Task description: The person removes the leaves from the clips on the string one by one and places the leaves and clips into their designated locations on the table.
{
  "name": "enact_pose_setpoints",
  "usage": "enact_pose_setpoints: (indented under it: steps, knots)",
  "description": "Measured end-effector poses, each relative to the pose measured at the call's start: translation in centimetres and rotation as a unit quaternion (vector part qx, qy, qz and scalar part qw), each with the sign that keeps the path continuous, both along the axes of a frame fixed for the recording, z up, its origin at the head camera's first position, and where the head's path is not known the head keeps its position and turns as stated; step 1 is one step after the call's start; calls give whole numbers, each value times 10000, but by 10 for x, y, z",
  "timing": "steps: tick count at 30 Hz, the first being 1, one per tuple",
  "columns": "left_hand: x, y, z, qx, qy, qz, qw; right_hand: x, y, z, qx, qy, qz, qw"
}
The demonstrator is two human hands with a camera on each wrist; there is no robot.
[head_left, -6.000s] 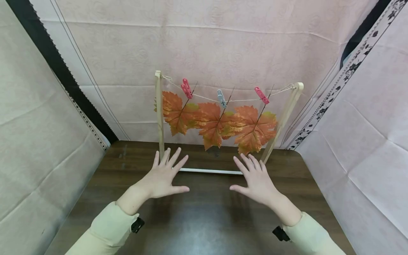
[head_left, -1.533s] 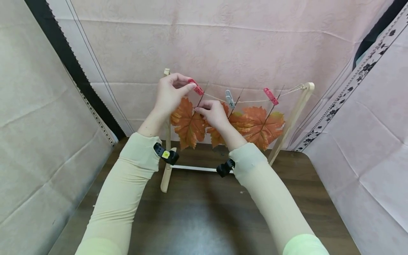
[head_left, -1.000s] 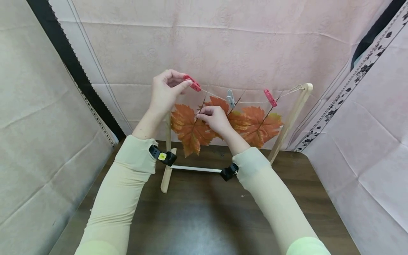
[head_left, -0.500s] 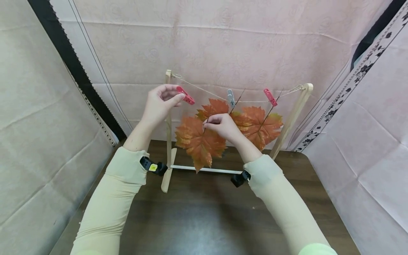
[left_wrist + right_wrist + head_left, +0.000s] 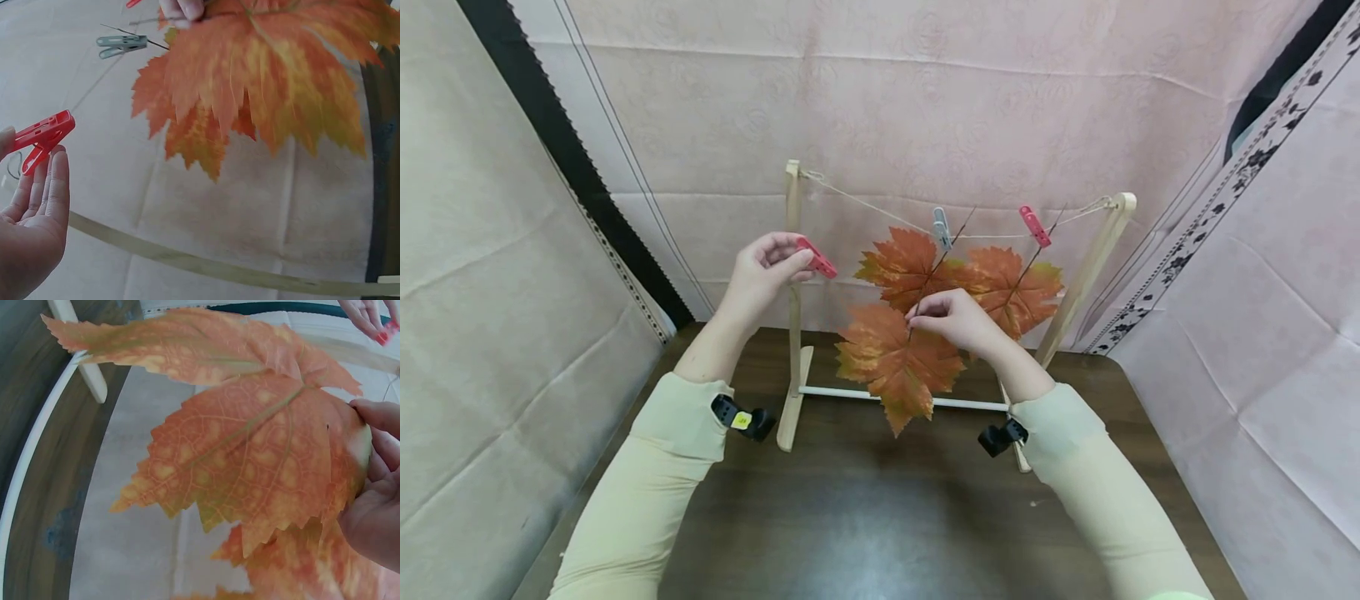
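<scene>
My left hand (image 5: 767,271) pinches a red clothespin (image 5: 817,257) between thumb and fingers, left of the hanging leaves and below the string; in the left wrist view the clothespin (image 5: 47,134) shows from the side. My right hand (image 5: 958,321) pinches the stem of an orange leaf (image 5: 898,362), which hangs off the string in front of the rack. Behind it, a second leaf (image 5: 910,265) hangs from a grey-blue clothespin (image 5: 942,228). A third leaf (image 5: 1011,292) hangs from a pink clothespin (image 5: 1034,226) at the right. The right wrist view shows the held leaf (image 5: 244,437) close up.
The wooden rack has a left post (image 5: 794,250), a right post (image 5: 1086,275), a sagging string (image 5: 861,202) and a white bottom bar (image 5: 838,392). It stands on a dark wooden table (image 5: 850,517). Pale cloth (image 5: 925,117) hangs behind and at both sides.
The left clothespin has come off the string; my left hand has carried it down and left. My right hand has brought the freed leaf down and right, towards me.
</scene>
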State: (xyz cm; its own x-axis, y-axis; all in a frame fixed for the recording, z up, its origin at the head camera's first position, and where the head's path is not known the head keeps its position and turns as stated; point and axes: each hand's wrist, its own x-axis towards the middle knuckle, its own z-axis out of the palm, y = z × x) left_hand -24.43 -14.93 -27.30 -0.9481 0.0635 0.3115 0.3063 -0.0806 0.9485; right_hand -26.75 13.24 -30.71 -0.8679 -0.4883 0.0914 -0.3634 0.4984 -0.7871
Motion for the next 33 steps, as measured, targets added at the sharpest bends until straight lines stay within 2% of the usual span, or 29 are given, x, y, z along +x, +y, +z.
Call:
enact_pose_setpoints:
  steps: [6, 13, 18, 24, 33]
  knots:
    - [3, -8, -18, -82, -177, -162, 9997, 6, 22, -9, 201, -69, 270, 9994]
    - [8, -17, -41, -415, -425, -254, 9979, 10, 45, -20, 645, -203, 588, 9960]
    - [12, -24, -57, -274, -665, -349, 9968, 11, 62, -28, 853, -274, 828, 9925]
    - [15, -32, -78, -258, -939, -199, 9951, 11, 80, -38, 988, -349, 1028, 9892]
    - [18, -45, -111, -298, -1277, -146, 9913, 20, 106, -58, 1263, -820, 1278, 9803]
